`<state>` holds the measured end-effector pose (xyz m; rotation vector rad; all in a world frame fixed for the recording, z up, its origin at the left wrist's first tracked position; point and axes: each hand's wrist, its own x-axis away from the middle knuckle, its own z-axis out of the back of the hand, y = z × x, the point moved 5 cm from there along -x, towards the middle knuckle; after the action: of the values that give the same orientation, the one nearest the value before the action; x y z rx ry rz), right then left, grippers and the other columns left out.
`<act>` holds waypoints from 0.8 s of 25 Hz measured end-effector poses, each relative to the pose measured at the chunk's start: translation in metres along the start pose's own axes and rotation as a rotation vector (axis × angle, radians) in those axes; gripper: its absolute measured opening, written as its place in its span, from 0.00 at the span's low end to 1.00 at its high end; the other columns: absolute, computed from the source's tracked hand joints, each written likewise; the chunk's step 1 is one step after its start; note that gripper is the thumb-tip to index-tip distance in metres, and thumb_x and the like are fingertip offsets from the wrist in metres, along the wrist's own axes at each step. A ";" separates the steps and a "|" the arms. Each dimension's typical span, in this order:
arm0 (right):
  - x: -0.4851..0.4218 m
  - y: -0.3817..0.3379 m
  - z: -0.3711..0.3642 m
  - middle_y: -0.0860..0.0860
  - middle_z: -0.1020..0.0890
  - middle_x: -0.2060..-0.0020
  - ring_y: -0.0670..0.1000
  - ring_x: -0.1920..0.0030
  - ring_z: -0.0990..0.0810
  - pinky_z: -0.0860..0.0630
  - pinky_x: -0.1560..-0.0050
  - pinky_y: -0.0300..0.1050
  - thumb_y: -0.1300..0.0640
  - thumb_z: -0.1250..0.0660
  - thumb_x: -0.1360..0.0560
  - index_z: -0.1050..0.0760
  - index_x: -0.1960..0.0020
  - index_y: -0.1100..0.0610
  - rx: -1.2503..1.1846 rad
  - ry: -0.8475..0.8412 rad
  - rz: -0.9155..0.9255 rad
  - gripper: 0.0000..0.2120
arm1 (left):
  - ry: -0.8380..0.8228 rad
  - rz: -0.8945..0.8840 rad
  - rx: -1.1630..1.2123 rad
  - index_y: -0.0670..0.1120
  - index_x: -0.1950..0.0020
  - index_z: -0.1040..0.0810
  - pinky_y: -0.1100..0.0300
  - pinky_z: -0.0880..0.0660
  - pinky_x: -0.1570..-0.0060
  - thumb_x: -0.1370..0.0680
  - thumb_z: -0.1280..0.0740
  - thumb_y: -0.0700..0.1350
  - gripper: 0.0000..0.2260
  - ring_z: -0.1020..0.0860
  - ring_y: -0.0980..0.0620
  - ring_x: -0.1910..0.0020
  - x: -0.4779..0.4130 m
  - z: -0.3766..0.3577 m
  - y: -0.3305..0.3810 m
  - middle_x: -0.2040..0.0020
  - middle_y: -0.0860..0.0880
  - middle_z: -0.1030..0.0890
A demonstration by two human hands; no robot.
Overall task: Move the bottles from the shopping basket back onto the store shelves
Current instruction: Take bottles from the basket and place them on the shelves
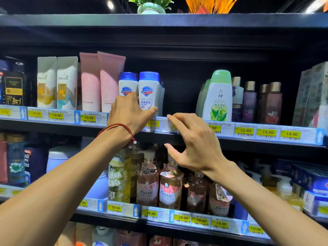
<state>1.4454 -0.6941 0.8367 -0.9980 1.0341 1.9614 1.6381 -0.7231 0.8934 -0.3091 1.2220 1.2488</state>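
White Safeguard bottle (148,91) touched by left hand (128,114) at shelf edge (159,124); right hand (193,144) spread, empty.

Dark store shelving (177,20) fills the frame, edged with yellow price tags (267,132). At twelve o'clock, a potted plant (151,4) tops the unit; a ceiling light (110,4) glows at eleven.

Both arms raised forward, left hand (128,113) palm-down with fingers curled, right hand (193,141) empty, grip spread wide
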 end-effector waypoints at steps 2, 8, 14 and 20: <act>0.000 -0.001 0.000 0.54 0.21 0.36 0.56 0.38 0.22 0.24 0.37 0.51 0.43 0.30 0.27 0.26 0.27 0.61 -0.003 -0.011 -0.002 0.34 | -0.008 0.001 -0.003 0.49 0.53 0.26 0.50 0.18 0.56 0.26 0.27 0.63 0.19 0.17 0.44 0.50 0.001 0.000 0.000 0.50 0.44 0.16; -0.001 -0.004 0.006 0.55 0.22 0.34 0.55 0.35 0.24 0.29 0.28 0.53 0.42 0.32 0.25 0.27 0.27 0.61 0.029 -0.055 -0.017 0.34 | 0.052 -0.129 0.053 0.44 0.45 0.20 0.45 0.19 0.52 0.22 0.33 0.62 0.21 0.17 0.42 0.52 0.010 0.017 -0.003 0.49 0.43 0.15; 0.003 -0.048 0.016 0.54 0.24 0.31 0.58 0.31 0.27 0.36 0.24 0.55 0.44 0.32 0.26 0.25 0.29 0.58 0.082 0.030 -0.132 0.29 | 0.092 -0.542 -0.283 0.45 0.32 0.23 0.46 0.23 0.48 0.20 0.37 0.55 0.21 0.23 0.41 0.41 0.068 0.043 -0.020 0.37 0.45 0.20; 0.032 -0.117 -0.004 0.53 0.25 0.28 0.58 0.27 0.29 0.36 0.24 0.57 0.42 0.34 0.26 0.25 0.28 0.55 0.036 -0.060 -0.229 0.30 | -0.062 -0.625 -0.438 0.46 0.27 0.26 0.45 0.28 0.39 0.21 0.38 0.59 0.27 0.26 0.39 0.32 0.117 0.049 -0.088 0.29 0.44 0.25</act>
<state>1.5292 -0.6391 0.7681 -0.9861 0.8784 1.7689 1.7177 -0.6548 0.7807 -0.8919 0.6983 0.9477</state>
